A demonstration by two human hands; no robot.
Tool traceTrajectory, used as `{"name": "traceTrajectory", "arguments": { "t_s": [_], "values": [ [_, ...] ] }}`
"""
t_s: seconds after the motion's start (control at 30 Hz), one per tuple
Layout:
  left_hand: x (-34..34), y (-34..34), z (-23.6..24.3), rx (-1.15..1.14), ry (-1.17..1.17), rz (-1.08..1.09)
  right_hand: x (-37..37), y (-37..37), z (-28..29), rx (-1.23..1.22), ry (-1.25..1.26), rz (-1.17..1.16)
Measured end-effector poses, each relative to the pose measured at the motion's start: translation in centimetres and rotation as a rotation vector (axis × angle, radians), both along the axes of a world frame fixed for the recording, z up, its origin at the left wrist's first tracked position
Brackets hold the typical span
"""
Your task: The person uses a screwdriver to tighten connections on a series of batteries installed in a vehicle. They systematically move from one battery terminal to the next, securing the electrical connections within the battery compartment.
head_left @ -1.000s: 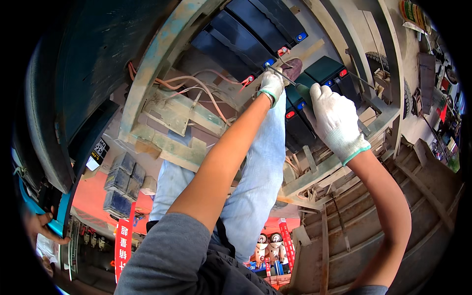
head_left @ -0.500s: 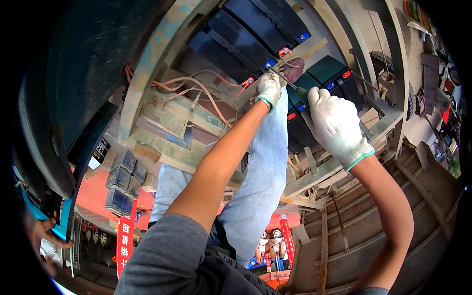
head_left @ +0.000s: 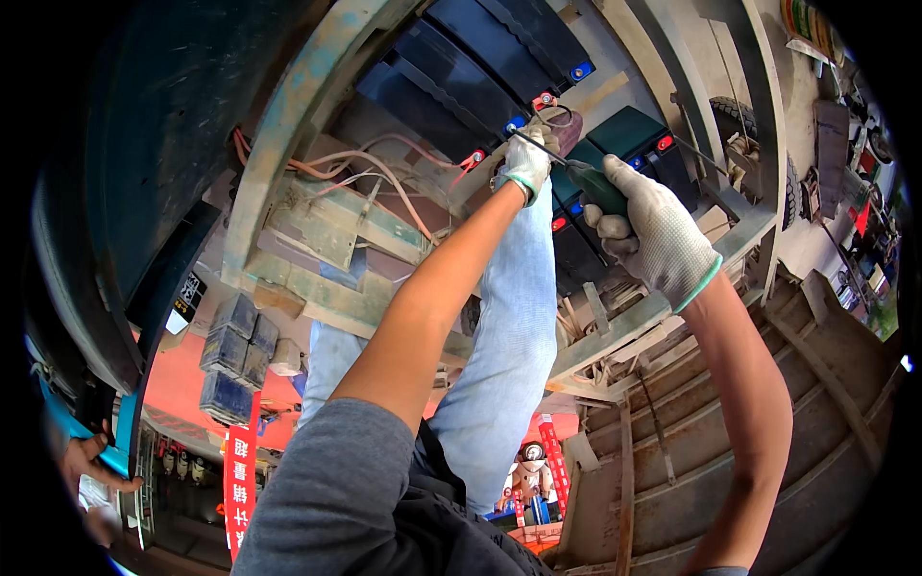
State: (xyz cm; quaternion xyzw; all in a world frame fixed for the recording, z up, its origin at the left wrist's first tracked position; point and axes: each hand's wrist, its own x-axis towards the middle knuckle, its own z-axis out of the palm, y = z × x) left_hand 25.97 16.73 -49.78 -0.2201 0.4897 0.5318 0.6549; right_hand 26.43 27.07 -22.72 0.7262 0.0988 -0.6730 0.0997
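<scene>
My right hand [head_left: 665,223], in a white knitted glove with a green cuff, grips the dark green handle of a screwdriver [head_left: 595,186]. The thin shaft slants up and left toward a blue battery terminal [head_left: 516,125] on a large dark battery [head_left: 432,91]. Beside that terminal, my gloved left hand [head_left: 528,161] is closed around the shaft's far end; what its fingertips pinch is hidden. A thin dark cable [head_left: 559,119] loops from a red terminal [head_left: 545,100] close by. Another red terminal [head_left: 474,158] carries a red lead.
A frame of worn metal beams [head_left: 274,144] surrounds the batteries. Dark green batteries [head_left: 622,134] stand to the right, near my shoe [head_left: 567,134]. Orange cables [head_left: 394,173] trail at the left. Another person's hand [head_left: 96,466] shows at the far left. A ribbed metal bed [head_left: 715,432] lies lower right.
My right hand has turned and its fingers have loosened around the screwdriver handle, baring more of it. My left hand stays by the blue terminal. The whole view has shifted slightly.
</scene>
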Motion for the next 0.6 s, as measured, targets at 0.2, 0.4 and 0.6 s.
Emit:
{"name": "traceTrajectory", "arguments": {
  "t_s": [0.2,0.4,0.6],
  "values": [
    [0.5,-0.3,-3.1,0.076,-0.225,0.105,-2.3,-2.5,2.1,0.608,-0.256,1.816],
    [1.0,0.7,-0.6,-0.027,-0.101,0.023,0.0,-4.9,-0.3,0.605,-0.289,1.571],
    [0.7,0.2,-1.2,-0.063,-0.027,-0.005,-3.1,-1.9,1.5,-0.009,-0.185,0.07]
  ]
}}
